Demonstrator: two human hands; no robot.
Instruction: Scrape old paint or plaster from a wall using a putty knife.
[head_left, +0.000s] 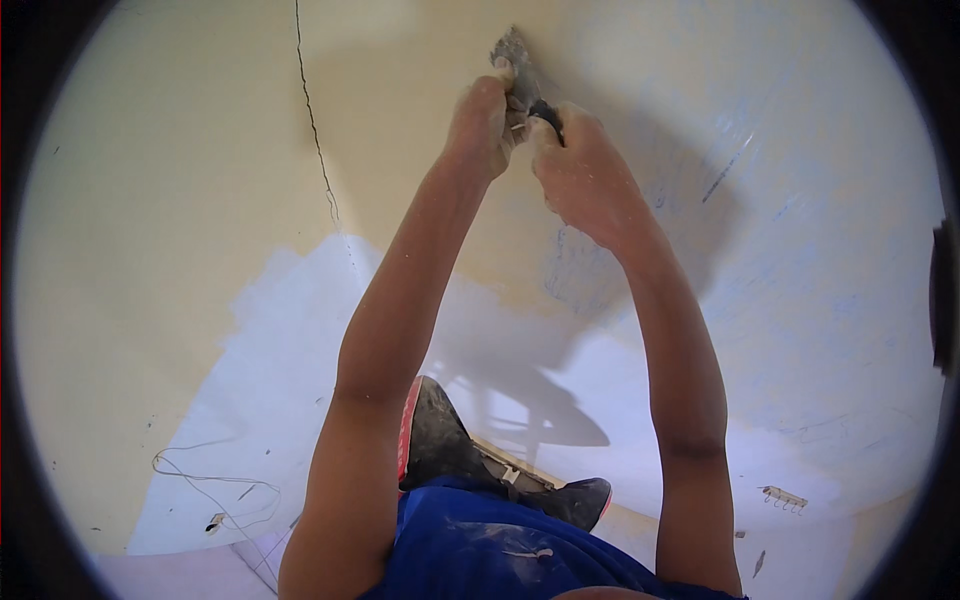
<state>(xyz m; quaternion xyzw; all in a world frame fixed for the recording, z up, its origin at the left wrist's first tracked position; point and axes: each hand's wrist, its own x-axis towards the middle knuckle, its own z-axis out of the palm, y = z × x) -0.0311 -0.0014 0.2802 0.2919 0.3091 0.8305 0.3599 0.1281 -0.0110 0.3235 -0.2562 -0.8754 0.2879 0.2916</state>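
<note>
My right hand (589, 161) grips the black handle (546, 114) of a putty knife, thumb laid along it. The metal blade (526, 81) points up and to the left and is smeared with pale filler. My left hand (481, 116) holds the blade from the left side, its thumb near the tip and its fingers curled beneath. Both hands are dusted with whitish residue. Behind them stands a cream-coloured wall (397, 112), with the shadow of my arms and body across it. Whether the blade tip touches the wall I cannot tell.
A long jagged crack (313, 127) runs down the wall. Below are a white-coated area (277, 337), a loose thin cable (217, 478), a wall opening (216, 523) and a hook rail (784, 499). My dark shoes (439, 435) rest on a narrow raised support (517, 466).
</note>
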